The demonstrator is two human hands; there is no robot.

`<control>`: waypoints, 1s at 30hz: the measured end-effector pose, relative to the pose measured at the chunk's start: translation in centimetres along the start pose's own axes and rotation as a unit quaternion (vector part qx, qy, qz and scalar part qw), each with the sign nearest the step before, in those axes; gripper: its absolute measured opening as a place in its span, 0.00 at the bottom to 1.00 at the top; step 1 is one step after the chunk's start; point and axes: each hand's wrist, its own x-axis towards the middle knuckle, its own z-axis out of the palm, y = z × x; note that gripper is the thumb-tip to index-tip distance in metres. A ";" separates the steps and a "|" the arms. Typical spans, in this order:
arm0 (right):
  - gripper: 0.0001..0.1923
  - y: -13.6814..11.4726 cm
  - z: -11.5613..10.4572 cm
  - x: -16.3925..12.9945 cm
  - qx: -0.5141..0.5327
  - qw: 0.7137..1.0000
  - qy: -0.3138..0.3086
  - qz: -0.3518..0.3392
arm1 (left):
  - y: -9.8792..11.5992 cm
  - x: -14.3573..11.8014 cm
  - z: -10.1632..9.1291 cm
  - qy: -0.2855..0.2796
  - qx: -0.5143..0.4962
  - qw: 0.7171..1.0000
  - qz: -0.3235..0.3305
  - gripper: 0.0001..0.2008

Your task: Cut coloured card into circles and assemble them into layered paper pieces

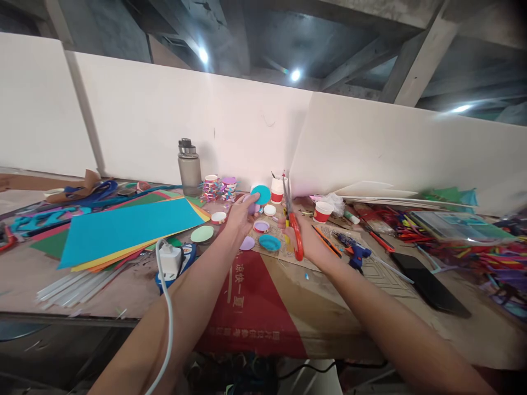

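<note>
My left hand (240, 213) holds up a teal paper disc (261, 194) between its fingertips, above the middle of the table. My right hand (302, 241) grips red-handled scissors (293, 222), blades pointing up and away just right of the disc. Under the hands lie more cut discs: a pale green one (202, 234), lilac ones (247, 243), a teal one (270, 243) and a small white one (269, 209).
A stack of coloured paper sheets (123, 230) lies at left beside a white power adapter with cable (169, 260). A grey bottle (189, 169), tape rolls (212, 187) and paper cups (322, 211) stand behind. A blue glue gun (357, 253), a black slab (428, 285) and pipe cleaners (494, 258) lie at right.
</note>
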 end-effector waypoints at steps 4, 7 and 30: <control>0.12 0.0 1.4 0.9 0.040 0.998 -0.007 0.046 | -0.4 -0.4 0.3 -0.018 0.010 1.000 0.006 0.20; 0.15 0.7 1.8 0.4 0.084 0.993 -0.020 0.085 | -0.7 -0.6 0.5 -0.021 0.022 1.000 -0.002 0.21; 0.23 -0.3 0.7 -0.5 0.127 0.984 -0.038 0.121 | -1.2 -2.0 1.3 -0.022 0.101 0.994 0.015 0.20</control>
